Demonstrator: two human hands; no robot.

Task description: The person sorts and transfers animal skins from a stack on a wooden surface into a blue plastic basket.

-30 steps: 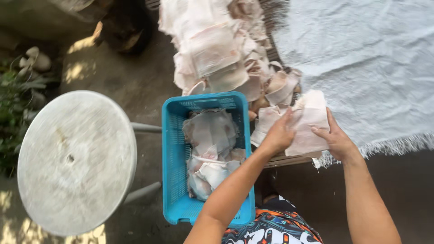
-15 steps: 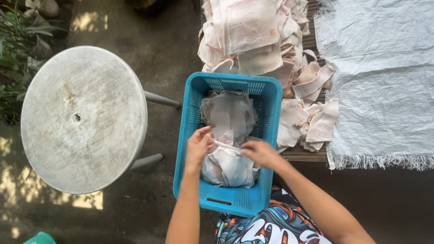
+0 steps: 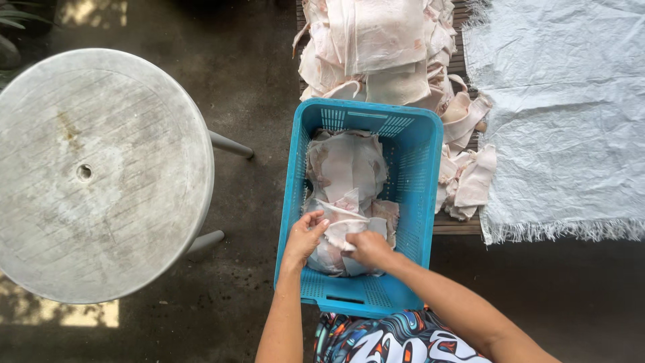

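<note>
A blue perforated plastic basket stands in front of me, holding a heap of pale pinkish flat pieces. Both my hands are inside its near end. My left hand pinches the edge of one pale piece lying on top of the heap. My right hand grips the same piece from the other side, fingers curled around it.
A round weathered grey table stands at the left. Behind the basket, more pale pieces are piled on a slatted bench; several lie beside the basket. A white woven sheet covers the right side. Dark concrete floor lies between.
My hands left the pieces on the bench at the right and came down into the basket. They now grip a piece at the basket's near end.
</note>
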